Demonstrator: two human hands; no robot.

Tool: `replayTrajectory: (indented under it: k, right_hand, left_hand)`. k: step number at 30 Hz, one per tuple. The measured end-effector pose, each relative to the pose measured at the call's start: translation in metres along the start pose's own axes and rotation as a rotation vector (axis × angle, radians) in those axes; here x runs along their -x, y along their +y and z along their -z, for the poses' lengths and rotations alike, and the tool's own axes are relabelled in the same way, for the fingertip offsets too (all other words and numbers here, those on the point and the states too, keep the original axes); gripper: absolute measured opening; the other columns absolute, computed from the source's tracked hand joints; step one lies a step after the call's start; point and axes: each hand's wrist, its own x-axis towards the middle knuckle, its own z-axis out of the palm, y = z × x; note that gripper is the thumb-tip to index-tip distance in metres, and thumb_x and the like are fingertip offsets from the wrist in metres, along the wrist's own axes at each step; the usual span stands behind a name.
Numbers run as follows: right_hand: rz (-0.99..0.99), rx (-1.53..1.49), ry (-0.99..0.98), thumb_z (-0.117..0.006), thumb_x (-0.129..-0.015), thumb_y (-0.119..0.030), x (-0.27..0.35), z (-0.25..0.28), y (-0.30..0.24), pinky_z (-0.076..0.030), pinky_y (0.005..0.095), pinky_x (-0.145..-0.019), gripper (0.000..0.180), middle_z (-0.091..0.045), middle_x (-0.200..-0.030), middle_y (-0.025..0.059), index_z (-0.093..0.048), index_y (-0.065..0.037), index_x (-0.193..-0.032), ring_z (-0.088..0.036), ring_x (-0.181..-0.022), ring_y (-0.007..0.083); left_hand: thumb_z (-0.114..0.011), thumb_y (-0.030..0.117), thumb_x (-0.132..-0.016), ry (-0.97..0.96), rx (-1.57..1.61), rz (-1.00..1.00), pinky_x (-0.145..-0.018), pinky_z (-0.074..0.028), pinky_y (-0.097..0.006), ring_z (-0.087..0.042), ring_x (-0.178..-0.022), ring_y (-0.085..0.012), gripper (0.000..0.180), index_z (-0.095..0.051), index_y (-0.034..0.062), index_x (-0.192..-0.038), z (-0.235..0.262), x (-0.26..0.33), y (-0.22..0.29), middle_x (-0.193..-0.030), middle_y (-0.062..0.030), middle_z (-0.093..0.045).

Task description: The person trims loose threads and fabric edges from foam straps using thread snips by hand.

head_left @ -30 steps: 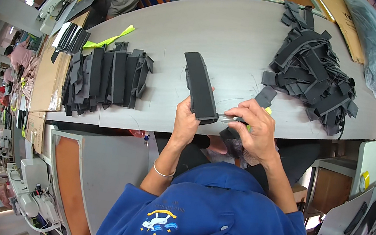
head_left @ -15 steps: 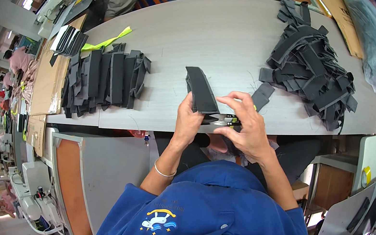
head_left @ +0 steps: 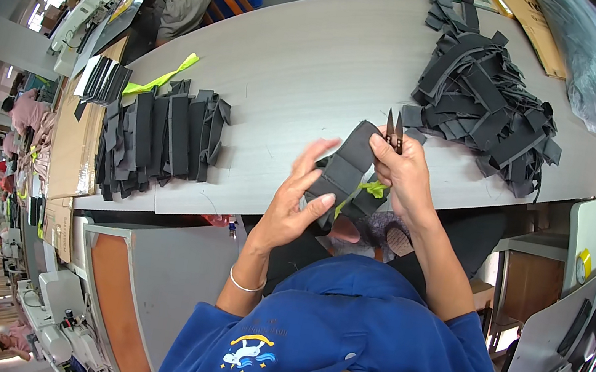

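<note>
Right hand [head_left: 407,175] pinches dark strip [head_left: 350,157] by upper end, snips [head_left: 399,139] tucked blades-outward, likely leaving thumb free for pinching; left hand [head_left: 284,208] spread by lower end, contact unclear.

The left forearm [head_left: 251,260] points toward one o'clock; the left hand [head_left: 287,207] is loosely spread, its blurred fingers [head_left: 306,163] extended the same way and its thumb [head_left: 316,206] toward two. The right forearm [head_left: 440,255] leans toward eleven o'clock, and the right hand [head_left: 404,169], at two o'clock from the left, has bent fingers and a thumb pointed to ten.
</note>
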Motion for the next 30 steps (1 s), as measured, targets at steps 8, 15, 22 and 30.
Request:
replayTrajectory:
  k: [8,15,22,30]
  right_hand:
    - [0.553,0.942,0.141,-0.068,-0.081,-0.020,-0.001,0.000,-0.002,-0.045,0.0357,-0.066,0.021,-0.055,-0.077,0.0050,-0.065,-0.012,-0.101,-0.055,-0.064,0.0226]
    - [0.705,1.226,-0.034,-0.071,-0.074,-0.011,0.015,-0.003,-0.014,-0.041,0.0323,-0.064,0.026,-0.056,-0.089,0.0024,-0.071,-0.014,-0.099,-0.054,-0.067,0.0170]
    - [0.841,1.242,-0.048,-0.069,-0.074,-0.009,0.010,-0.007,0.001,-0.036,0.0324,-0.058,0.024,-0.056,-0.085,0.0014,-0.071,-0.015,-0.097,-0.053,-0.063,0.0173]
    - [0.808,1.189,-0.003,-0.066,-0.077,-0.004,0.008,-0.005,0.005,-0.037,0.0308,-0.057,0.017,-0.057,-0.083,0.0035,-0.071,-0.011,-0.092,-0.055,-0.064,0.0180]
  left_hand:
    - [-0.058,0.012,-0.092,0.193,0.965,0.575,-0.073,-0.046,-0.020,-0.055,-0.081,-0.0052,0.023,-0.056,-0.0021,-0.110,-0.010,0.009,-0.013,-0.092,-0.0019,-0.062]
    - [-0.060,0.013,-0.091,0.209,0.828,0.569,-0.076,-0.046,-0.021,-0.055,-0.084,-0.0058,0.027,-0.056,-0.0026,-0.113,-0.011,0.008,-0.017,-0.096,-0.0022,-0.061]
    - [-0.062,0.009,-0.089,0.129,0.834,0.590,-0.077,-0.045,-0.021,-0.054,-0.086,-0.0051,0.026,-0.057,-0.0010,-0.113,-0.015,0.003,-0.010,-0.097,-0.0008,-0.061]
    - [-0.062,0.009,-0.089,0.112,0.793,0.582,-0.076,-0.046,-0.021,-0.055,-0.086,-0.0054,0.027,-0.058,-0.0011,-0.114,-0.017,0.006,-0.013,-0.097,-0.0007,-0.062]
